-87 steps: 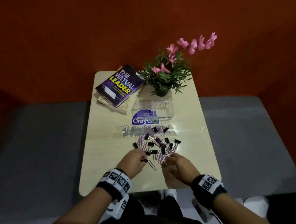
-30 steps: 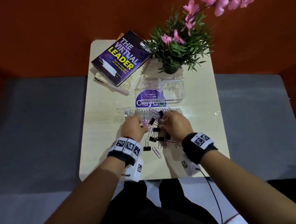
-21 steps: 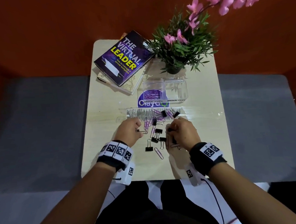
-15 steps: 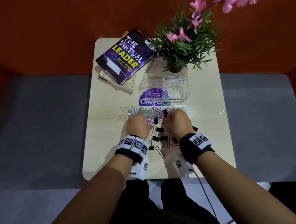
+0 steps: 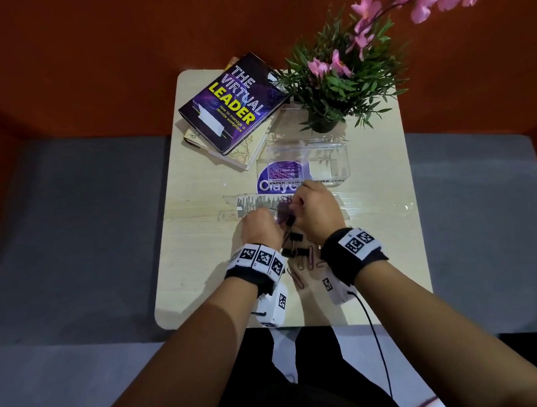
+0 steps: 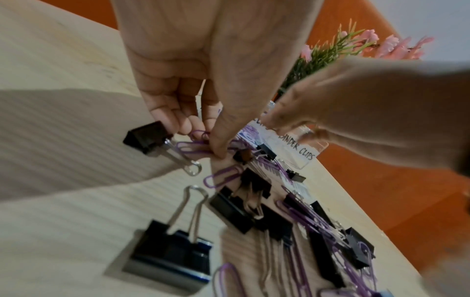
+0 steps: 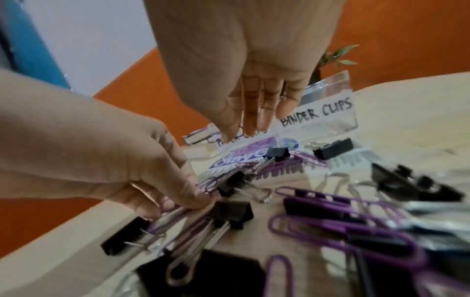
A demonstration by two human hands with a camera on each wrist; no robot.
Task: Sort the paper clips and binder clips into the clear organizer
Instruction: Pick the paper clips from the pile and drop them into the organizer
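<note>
Since half a second ago the right hand (image 5: 316, 211), fingers near straight and holding nothing visible, has reached toward the clear organizer (image 5: 339, 156), while the left hand (image 5: 261, 230) pinches purple paper clips (image 6: 193, 145) from the pile; binder-clip side apparently unfilled.

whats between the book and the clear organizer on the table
Bare tabletop; the head view shows nothing lying between the book and the clear organizer.
</note>
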